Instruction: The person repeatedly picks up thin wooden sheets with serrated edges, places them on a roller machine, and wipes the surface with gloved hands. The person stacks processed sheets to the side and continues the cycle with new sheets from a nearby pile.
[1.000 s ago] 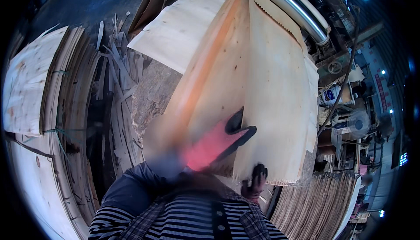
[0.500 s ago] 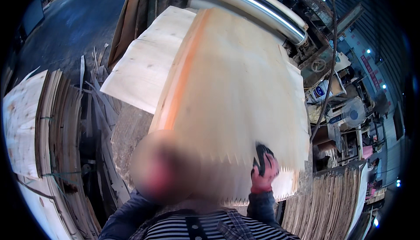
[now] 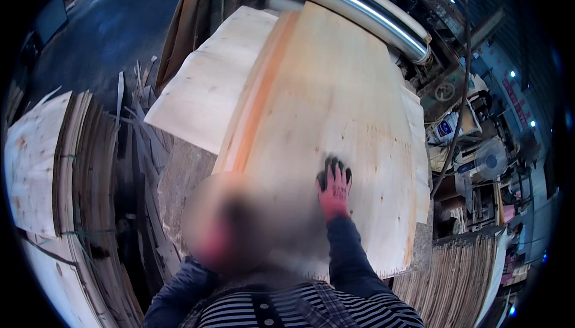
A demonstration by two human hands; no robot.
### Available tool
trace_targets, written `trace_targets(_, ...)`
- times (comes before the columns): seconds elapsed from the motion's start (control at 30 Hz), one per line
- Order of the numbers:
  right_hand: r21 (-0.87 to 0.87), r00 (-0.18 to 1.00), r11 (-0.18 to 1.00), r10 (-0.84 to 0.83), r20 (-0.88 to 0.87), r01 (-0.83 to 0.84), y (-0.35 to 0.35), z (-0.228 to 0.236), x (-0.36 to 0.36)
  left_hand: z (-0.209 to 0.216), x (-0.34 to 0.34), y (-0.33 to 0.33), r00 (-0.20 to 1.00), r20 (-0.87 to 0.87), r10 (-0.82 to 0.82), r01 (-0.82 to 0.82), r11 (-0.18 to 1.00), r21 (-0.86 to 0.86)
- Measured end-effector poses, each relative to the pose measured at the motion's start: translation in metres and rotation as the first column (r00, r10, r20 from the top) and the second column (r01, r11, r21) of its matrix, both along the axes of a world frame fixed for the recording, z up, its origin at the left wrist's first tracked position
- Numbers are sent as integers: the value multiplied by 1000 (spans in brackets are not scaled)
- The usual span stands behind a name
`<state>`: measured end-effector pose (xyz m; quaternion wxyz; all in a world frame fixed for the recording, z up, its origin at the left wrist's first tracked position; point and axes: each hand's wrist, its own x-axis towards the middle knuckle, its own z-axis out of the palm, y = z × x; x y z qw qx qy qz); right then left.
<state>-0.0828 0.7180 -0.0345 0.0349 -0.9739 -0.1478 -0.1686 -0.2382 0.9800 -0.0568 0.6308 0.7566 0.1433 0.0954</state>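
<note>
A pile of thin wood veneer sheets [image 3: 323, 100] lies before me, its top sheet pale with small knots. My right hand [image 3: 334, 191], in a pink glove with black fingertips, rests flat on that sheet with the fingers spread. At the pile's near left corner is my left hand [image 3: 217, 245], also in a pink glove. A round blurred patch hides its fingers and whatever they touch. Along the pile's left side, orange-tinted sheet edges [image 3: 263, 103] show.
A shiny metal roller [image 3: 359, 11] spans the far end of the pile. Another pale sheet [image 3: 209, 76] sticks out on the left. Veneer stacks stand at left [image 3: 39, 166] and near right [image 3: 449, 280]. A fan [image 3: 491, 157] and a dark pole [image 3: 458, 118] are at right.
My right hand has moved forward and left from the near edge, its fingers now spread. The jagged-edged top sheet no longer shows near me; a knotted sheet does. My left hand stays near the corner.
</note>
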Motion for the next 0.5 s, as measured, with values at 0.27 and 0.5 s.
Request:
trace_targets(0.27, 74, 901, 992, 121, -417, -99, -71, -44, -238, 60, -2, -3, 990, 112, -84, 122, 909, -399)
trace_targets(0.5, 46, 975, 974, 223, 12, -223, -70, -33, -266, 152, -12, -41, 821, 381, -425, 555, 750, -359)
